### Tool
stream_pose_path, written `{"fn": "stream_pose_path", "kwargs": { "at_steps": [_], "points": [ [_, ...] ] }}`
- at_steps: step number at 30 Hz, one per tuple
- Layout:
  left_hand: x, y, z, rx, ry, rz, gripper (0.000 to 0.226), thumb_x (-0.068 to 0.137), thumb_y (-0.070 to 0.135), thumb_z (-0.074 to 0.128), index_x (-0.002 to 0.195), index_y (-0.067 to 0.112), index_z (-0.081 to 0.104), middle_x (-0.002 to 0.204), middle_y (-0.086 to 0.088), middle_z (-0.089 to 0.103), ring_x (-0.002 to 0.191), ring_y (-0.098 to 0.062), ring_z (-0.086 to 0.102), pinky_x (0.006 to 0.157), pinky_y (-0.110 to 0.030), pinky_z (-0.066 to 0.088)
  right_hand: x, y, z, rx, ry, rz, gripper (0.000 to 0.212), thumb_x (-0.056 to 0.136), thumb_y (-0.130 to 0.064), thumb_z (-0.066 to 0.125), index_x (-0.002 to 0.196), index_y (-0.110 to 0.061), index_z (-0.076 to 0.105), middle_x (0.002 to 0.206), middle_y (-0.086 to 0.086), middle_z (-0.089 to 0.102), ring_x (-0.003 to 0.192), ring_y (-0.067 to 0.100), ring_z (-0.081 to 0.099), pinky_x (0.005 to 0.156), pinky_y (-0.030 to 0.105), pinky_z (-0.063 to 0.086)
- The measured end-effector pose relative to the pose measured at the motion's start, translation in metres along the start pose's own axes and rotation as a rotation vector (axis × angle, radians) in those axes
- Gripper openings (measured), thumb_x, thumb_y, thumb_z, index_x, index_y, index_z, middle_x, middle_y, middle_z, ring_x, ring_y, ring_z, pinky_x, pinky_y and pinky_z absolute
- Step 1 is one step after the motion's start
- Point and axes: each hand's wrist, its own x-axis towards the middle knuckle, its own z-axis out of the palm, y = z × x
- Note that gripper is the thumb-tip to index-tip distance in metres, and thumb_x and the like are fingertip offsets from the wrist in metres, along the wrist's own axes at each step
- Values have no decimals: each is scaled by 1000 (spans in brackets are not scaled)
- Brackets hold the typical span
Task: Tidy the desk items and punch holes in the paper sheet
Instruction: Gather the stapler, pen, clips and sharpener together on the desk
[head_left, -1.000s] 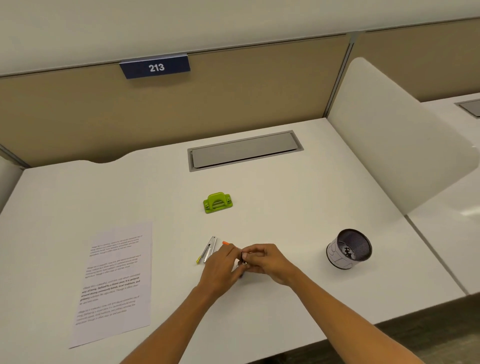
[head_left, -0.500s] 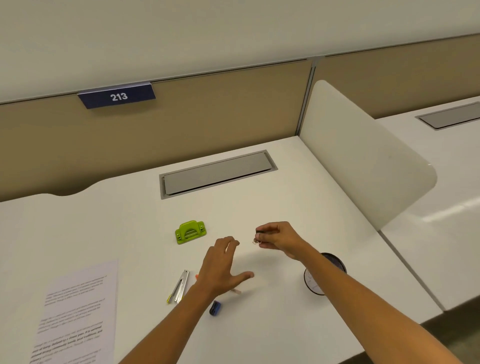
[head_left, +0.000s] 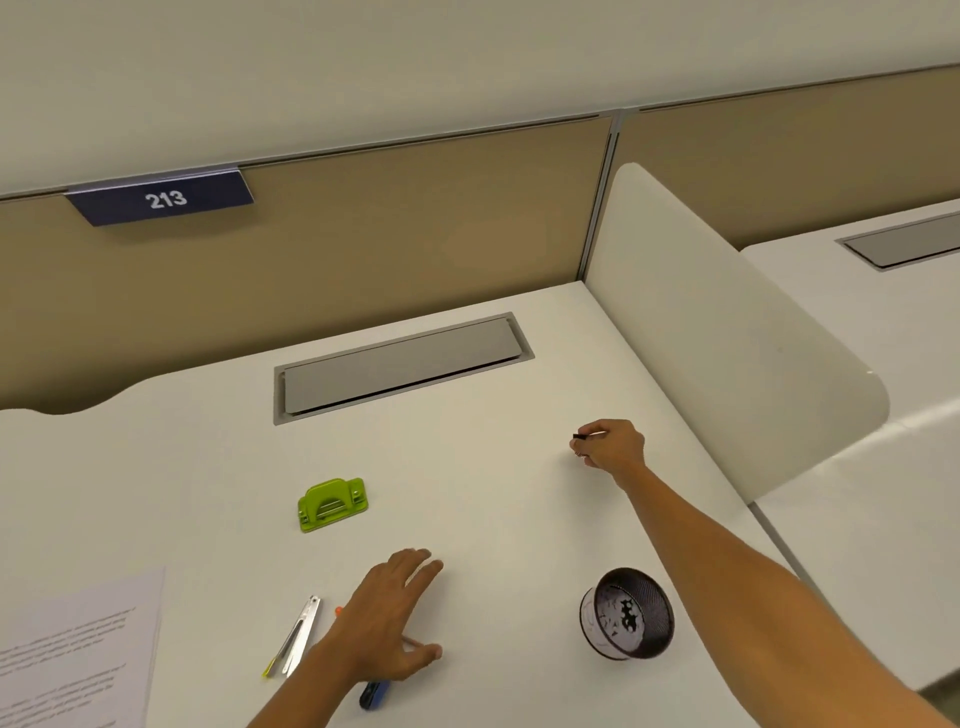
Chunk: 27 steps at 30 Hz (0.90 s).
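The right hand (head_left: 610, 448) pinched a small dark clip (head_left: 580, 437) above the far right tabletop (head_left: 467, 467). The left hand (head_left: 387, 621) hovered spread and released, near the green hole punch (head_left: 331, 504). The paper sheet (head_left: 72, 654) lay at the near left; the mesh cup (head_left: 627, 613) stood near right.

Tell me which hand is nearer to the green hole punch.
Left. The left hand hovers open just below and right of the hole punch. The right hand is far to its right, fingers pinching a small dark item.
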Motion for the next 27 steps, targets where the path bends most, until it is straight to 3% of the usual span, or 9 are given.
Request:
{"fn": "stream_pose_path", "kwargs": {
  "at_steps": [3, 6, 8, 11, 15, 18, 22, 27],
  "points": [
    [-10, -7, 4, -37, 0, -16, 77, 73, 54, 63, 142, 23, 46, 144, 2, 46, 135, -15, 41, 106, -25, 36, 16, 0, 8, -108, -1, -39, 19, 73, -5, 78, 92, -2, 74, 88, 17, 77, 83, 31, 74, 86, 40, 59],
    [-17, -12, 10, 34, 54, 27, 66, 51, 30, 80, 115, 21, 67, 115, 5, 66, 112, -7, 50, 80, -19, 54, 25, 1, 15, -200, -31, -86, 17, 75, -7, 77, 92, -4, 75, 85, 16, 77, 85, 26, 73, 83, 29, 56],
    [-17, -14, 15, 74, 87, 26, 65, 38, 19, 82, 102, 23, 70, 105, 6, 69, 103, -6, 45, 67, -17, 56, 28, 4, 18, -250, -48, -99, 18, 75, -8, 76, 93, -5, 75, 83, 15, 77, 87, 24, 72, 80, 27, 55],
    [-15, -15, 18, 122, 98, 18, 59, 34, 11, 82, 91, 24, 72, 102, 4, 70, 99, -8, 45, 62, -18, 54, 32, 6, 20, -296, -63, -118, 24, 74, -8, 78, 98, -5, 74, 91, 13, 76, 92, 26, 72, 84, 30, 55],
    [-12, -10, 13, 167, 40, 12, 47, 33, 15, 91, 72, 29, 70, 94, 8, 71, 83, -9, 66, 54, -16, 50, 30, 6, 13, -360, -53, -158, 48, 70, -14, 84, 115, -7, 69, 112, 9, 71, 106, 26, 66, 94, 36, 52],
    [-11, -6, 11, 210, 5, 21, 39, 38, 19, 96, 62, 29, 67, 87, 11, 69, 70, -7, 66, 50, -16, 46, 24, 8, 6, -315, 7, -182, 45, 75, -15, 81, 117, -6, 68, 117, 11, 69, 106, 27, 66, 96, 36, 51],
    [-10, 1, 6, 331, -4, 4, 38, 39, 14, 94, 60, 26, 65, 74, 12, 64, 64, -9, 62, 47, -18, 46, -1, 6, 12, -262, 23, -247, 21, 76, -12, 76, 97, -7, 74, 98, 7, 75, 93, 21, 70, 87, 26, 51],
    [-12, 7, -3, 395, 29, 1, 42, 38, 7, 90, 67, 25, 65, 65, 10, 61, 60, -11, 60, 48, -19, 43, -65, -4, 56, -220, -273, -362, 10, 77, -12, 75, 87, -14, 74, 87, -4, 74, 73, 5, 70, 58, 4, 48]
  ]
}}
